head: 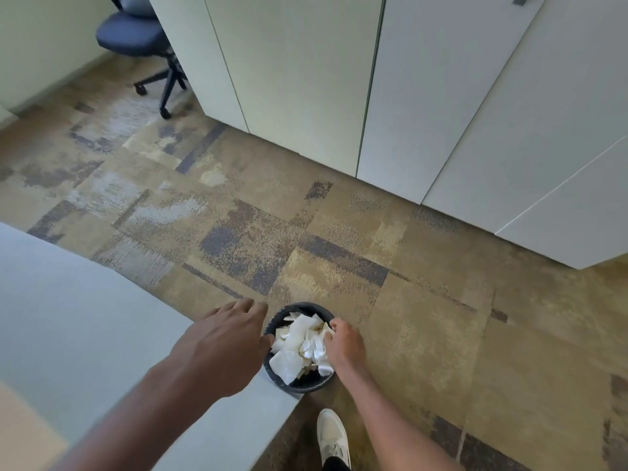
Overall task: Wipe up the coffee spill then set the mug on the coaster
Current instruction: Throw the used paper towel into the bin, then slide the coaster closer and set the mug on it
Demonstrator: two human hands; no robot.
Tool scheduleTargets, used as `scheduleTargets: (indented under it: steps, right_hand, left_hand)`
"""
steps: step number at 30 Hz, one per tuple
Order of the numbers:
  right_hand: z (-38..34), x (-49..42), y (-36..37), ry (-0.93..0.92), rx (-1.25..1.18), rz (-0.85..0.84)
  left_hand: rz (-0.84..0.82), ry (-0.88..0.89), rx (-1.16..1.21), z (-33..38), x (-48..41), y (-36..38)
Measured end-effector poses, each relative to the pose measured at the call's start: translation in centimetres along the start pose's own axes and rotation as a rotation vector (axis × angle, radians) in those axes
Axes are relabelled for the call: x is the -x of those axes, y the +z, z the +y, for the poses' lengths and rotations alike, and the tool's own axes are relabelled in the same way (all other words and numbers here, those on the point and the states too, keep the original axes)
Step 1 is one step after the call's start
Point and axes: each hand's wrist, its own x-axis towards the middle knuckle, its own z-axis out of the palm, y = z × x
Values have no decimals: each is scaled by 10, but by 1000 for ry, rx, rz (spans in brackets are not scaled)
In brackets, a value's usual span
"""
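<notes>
A small dark waste bin (295, 385) stands on the carpet by the corner of a grey table (68, 317). It is full of crumpled white paper tissues (299, 345). My right hand (343, 345) is over the bin's right rim, fingers curled on a crumpled tissue at the top of the pile. My left hand (224, 338) hovers above the table's edge to the left of the bin, fingers spread, holding nothing. No mug, coaster or spill is in view.
White cabinet fronts (407, 96) run along the far side and right. A blue office chair (136, 39) on castors stands at the far left. My light shoe (333, 436) is on the patterned carpet (339, 239) just below the bin.
</notes>
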Motion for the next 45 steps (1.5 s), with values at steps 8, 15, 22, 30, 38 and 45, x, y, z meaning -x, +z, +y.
scheduleTargets:
  steps: [8, 15, 22, 30, 38, 45]
  right_hand:
    - [-91, 48, -55, -377, -66, 150]
    - [-212, 141, -98, -735, -133, 209]
    - [-296, 243, -99, -983, -173, 142]
    - [-386, 381, -33, -1260, -147, 77]
    - [-446, 476, 74, -1372, -51, -145]
    - [-486, 514, 176, -1448, 115, -254]
  left_hand:
    - [267, -99, 101, -22, 49, -8]
    - [618, -231, 220, -63, 132, -18]
    - [898, -318, 315, -113, 220, -11]
    - [1052, -559, 341, -193, 365, 24]
    - [1106, -794, 491, -279, 453, 95]
    - [1072, -916, 669, -345, 487, 150]
